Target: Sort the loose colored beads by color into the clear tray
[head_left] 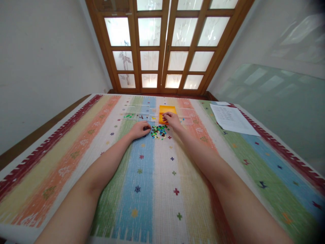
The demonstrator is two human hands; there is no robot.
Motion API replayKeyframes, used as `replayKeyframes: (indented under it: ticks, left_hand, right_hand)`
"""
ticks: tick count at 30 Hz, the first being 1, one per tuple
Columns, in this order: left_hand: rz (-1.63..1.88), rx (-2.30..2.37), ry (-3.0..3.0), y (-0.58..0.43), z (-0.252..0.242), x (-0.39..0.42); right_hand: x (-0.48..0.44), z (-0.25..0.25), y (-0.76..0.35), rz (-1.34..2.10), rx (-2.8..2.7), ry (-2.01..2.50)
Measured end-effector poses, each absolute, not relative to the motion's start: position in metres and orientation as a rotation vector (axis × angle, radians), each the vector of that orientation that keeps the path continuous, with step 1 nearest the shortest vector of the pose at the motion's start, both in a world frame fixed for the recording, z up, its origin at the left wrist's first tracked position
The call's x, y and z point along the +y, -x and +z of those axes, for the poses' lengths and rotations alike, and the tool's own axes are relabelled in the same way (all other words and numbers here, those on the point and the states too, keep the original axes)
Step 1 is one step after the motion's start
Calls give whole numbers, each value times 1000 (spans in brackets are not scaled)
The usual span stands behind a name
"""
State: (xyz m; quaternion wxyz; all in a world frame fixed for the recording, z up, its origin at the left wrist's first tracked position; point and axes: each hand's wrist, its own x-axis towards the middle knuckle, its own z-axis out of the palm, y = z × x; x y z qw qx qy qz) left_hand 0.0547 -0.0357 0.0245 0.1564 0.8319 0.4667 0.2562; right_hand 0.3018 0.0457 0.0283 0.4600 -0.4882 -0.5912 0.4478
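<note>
A small pile of tiny coloured pieces (159, 131) lies on a striped cloth (157, 183). My left hand (140, 129) rests just left of the pile, fingers curled in a pinch beside the pieces. My right hand (172, 119) is at the front edge of an orange tray (167, 110), fingers pinched together; what they hold is too small to make out. A row of clear trays (138, 113) stands left of the orange one, with green pieces (129, 116) in one and dark pieces in another.
A printed sheet of paper (232, 118) lies at the right on the cloth. More clear trays (186, 117) sit right of the orange tray. Wooden glazed doors (162, 47) stand beyond the table's far edge.
</note>
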Motion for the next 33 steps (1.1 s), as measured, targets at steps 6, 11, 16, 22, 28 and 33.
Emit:
replayKeyframes:
  ticks: [6, 11, 16, 22, 28, 33]
  left_hand:
    - [699, 1294, -2396, -53, 24, -35]
    - [767, 1268, -2362, -51, 21, -34]
    - [922, 1398, -2203, -49, 17, -31]
    - [1085, 1570, -2045, -44, 17, -26]
    - [1312, 1677, -1788, -26, 8, -9]
    - [1537, 1628, -1470, -11, -3, 8]
  right_hand:
    - [24, 11, -334, 1044, -1620, 1167]
    - [7, -1, -338, 958, -1753, 1125]
    - [-4, 10, -329, 813, -1869, 1110]
    - [-6, 12, -334, 798, -1864, 1141]
    - [-3, 6, -336, 804, -1852, 1126]
    - [-3, 5, -335, 789, -1870, 1103]
